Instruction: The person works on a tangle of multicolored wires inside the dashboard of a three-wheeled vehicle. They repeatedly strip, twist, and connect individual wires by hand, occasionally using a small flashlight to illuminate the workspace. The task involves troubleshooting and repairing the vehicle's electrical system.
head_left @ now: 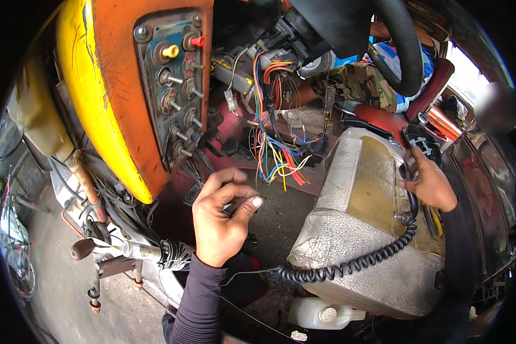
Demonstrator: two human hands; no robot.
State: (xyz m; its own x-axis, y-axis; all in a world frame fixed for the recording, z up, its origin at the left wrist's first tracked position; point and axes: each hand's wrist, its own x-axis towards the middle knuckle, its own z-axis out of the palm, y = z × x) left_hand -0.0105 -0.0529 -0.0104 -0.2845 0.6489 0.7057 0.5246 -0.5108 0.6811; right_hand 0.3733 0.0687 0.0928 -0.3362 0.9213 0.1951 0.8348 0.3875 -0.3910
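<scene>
My left hand (pixel 221 221) pinches a thin dark piece, too small to make out clearly, just below a bundle of loose coloured wires (pixel 281 160) hanging under the steering column (pixel 284 37). My right hand (pixel 430 183) is wrapped round a black object (pixel 408 165) at the right side of the worn seat (pixel 361 252). A black coiled cord (pixel 344 266) runs from there across the seat to a thin lead near my left wrist. An orange and yellow dash panel (pixel 109 97) carries a plate of toggle switches (pixel 178 100) at the upper left.
A steering wheel (pixel 408 69) curves overhead. Another person in camouflage shorts (pixel 361 86) sits behind it at the upper right. Levers (pixel 100 249) and a yellowish tank (pixel 40 109) are at the left, above concrete floor (pixel 57 275). A translucent jug (pixel 327 314) lies below the seat.
</scene>
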